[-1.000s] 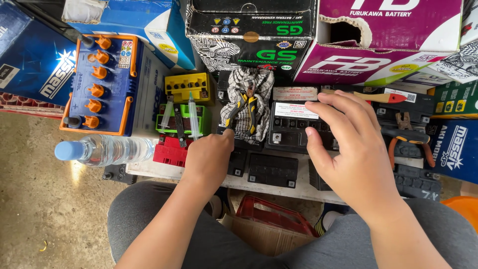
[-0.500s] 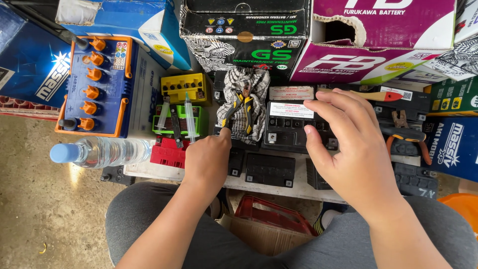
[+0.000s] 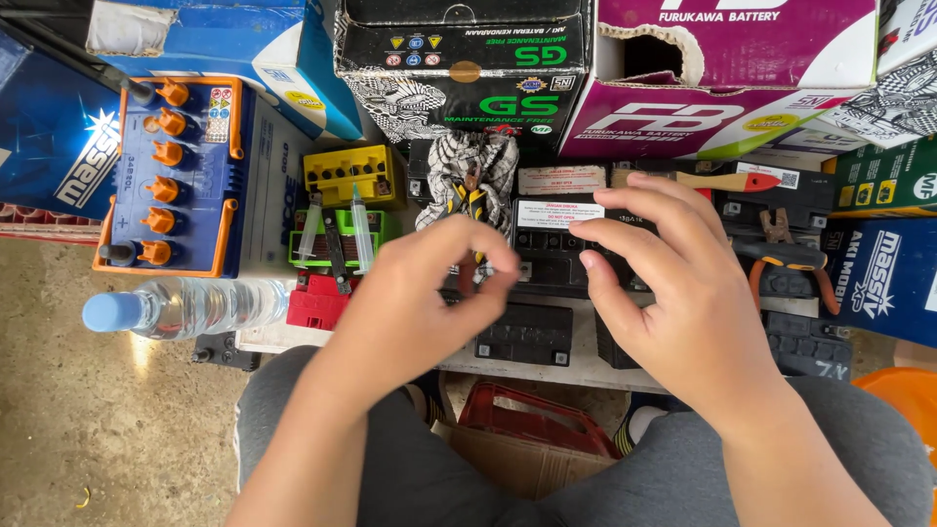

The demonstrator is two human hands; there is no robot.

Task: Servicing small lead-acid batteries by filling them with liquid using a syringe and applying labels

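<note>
My left hand (image 3: 415, 317) hovers over the middle of the low bench with its fingers curled into a pinch. The pinch closes on the lower handle end of yellow-and-black pliers (image 3: 472, 202), which lie on a black-and-white patterned cloth (image 3: 444, 171). To its right, my right hand (image 3: 683, 293) is spread, fingers apart, over a small black battery (image 3: 547, 249) with a white label. It holds nothing. More small black batteries (image 3: 527, 337) sit in front, below both hands.
A blue battery with orange caps (image 3: 171, 176) stands at the left, with a water bottle (image 3: 185, 307) lying in front of it. Two syringes rest on a green battery (image 3: 337, 234). Battery cartons (image 3: 468, 68) line the back. Orange-handled pliers (image 3: 791, 259) lie at the right.
My left hand has lifted off the black battery, moved right and up, and curled into a pinch at the pliers' handles. My right hand stays spread over the labelled battery.
</note>
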